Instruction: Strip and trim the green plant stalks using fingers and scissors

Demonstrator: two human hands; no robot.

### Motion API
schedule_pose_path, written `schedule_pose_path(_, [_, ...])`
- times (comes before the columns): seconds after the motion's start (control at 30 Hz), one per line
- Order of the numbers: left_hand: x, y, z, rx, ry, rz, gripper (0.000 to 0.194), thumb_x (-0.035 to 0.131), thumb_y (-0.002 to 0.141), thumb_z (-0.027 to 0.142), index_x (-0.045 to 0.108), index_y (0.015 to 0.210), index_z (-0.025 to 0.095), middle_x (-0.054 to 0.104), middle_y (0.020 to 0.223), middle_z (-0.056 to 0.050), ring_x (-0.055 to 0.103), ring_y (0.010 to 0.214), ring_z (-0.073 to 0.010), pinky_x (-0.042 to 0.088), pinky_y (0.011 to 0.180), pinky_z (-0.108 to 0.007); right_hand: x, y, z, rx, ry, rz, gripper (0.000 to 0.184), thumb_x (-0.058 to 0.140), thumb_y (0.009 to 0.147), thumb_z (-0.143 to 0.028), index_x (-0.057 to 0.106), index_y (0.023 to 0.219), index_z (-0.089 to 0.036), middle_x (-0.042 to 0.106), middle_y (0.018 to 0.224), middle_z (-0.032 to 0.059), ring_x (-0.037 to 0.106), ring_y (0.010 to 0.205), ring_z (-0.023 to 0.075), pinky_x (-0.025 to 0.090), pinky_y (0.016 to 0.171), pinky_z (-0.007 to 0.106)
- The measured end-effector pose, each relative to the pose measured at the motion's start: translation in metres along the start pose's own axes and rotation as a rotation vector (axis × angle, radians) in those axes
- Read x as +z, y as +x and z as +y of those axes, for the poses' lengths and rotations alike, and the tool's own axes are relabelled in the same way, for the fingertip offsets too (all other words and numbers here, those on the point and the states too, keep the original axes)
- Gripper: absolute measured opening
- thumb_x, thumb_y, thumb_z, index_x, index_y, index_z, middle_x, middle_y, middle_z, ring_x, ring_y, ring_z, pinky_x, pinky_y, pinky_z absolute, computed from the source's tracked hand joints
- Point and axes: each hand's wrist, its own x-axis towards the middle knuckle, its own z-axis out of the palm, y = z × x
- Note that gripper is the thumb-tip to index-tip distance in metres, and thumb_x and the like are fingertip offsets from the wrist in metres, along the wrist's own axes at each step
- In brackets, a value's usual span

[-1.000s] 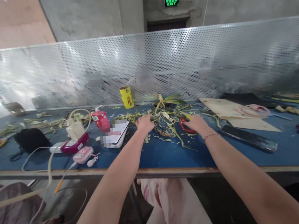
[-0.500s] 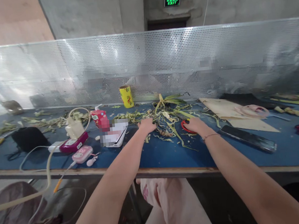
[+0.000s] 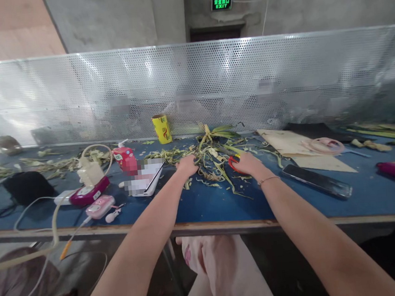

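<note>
Everything sits slightly further left as the view has swung right. One black pouch (image 3: 28, 187), one pink case (image 3: 100, 207), one red bottle (image 3: 125, 159) and one yellow tube (image 3: 161, 129) line the left side. Next, the left hand (image 3: 187, 166) curls at the scraps; its grip I cannot tell. Tangled, yellow-green plant scraps (image 3: 214, 158) lie between both hands. One pair of red-handled scissors (image 3: 233, 164) is gripped and partly hidden by the right hand (image 3: 250, 164), left of one dark phone (image 3: 317, 181).
</note>
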Motion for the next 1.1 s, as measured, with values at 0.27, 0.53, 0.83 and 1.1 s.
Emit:
schedule_pose_path(0.27, [-0.002, -0.004, 0.002, -0.011, -0.058, 0.093, 0.034, 0.048, 0.072, 0.013, 0.06, 0.102, 0.022, 0.065, 0.101, -0.006, 0.055, 0.103, -0.0243, 0.037, 0.089, -0.04, -0.002, -0.004, -0.004, 0.055, 0.098, 0.047, 0.076, 0.035, 0.073, -0.067, 0.047, 0.116, -0.005, 0.048, 0.121, 0.0248, 0.055, 0.102, 0.0332, 0.045, 0.081, 0.041])
schedule_pose_path(0.53, [0.002, 0.002, -0.003, 0.038, -0.075, 0.134, 0.031, 0.048, 0.073, 0.013, 0.062, 0.1, 0.02, 0.065, 0.1, -0.008, 0.057, 0.098, -0.0205, 0.042, 0.084, -0.032, 0.0, 0.003, 0.005, 0.042, 0.108, 0.08, 0.064, 0.047, 0.072, -0.058, 0.046, 0.111, -0.007, 0.055, 0.109, 0.0227, 0.055, 0.101, 0.0315, 0.044, 0.079, 0.037])
schedule_pose_path(0.83, [-0.005, -0.001, 0.003, 0.013, -0.008, 0.019, 0.019, 0.055, 0.07, 0.017, 0.069, 0.082, 0.021, 0.064, 0.109, -0.005, 0.055, 0.103, -0.0219, 0.041, 0.086, -0.03, 0.006, 0.013, 0.018, 0.074, 0.134, 0.11, 0.047, 0.044, 0.075, -0.032, 0.047, 0.115, -0.007, 0.054, 0.109, 0.0206, 0.056, 0.099, 0.0268, 0.043, 0.077, 0.032])
schedule_pose_path(1.1, [-0.007, -0.006, 0.002, 0.049, -0.222, 0.146, 0.036, 0.041, 0.082, 0.04, 0.068, 0.076, 0.017, 0.066, 0.069, -0.005, 0.061, 0.075, -0.0172, 0.044, 0.072, -0.027, -0.004, 0.006, 0.02, 0.067, -0.034, 0.132, 0.031, 0.041, 0.076, -0.023, 0.062, 0.097, -0.014, 0.064, 0.092, 0.0144, 0.059, 0.089, 0.0245, 0.043, 0.074, 0.033])
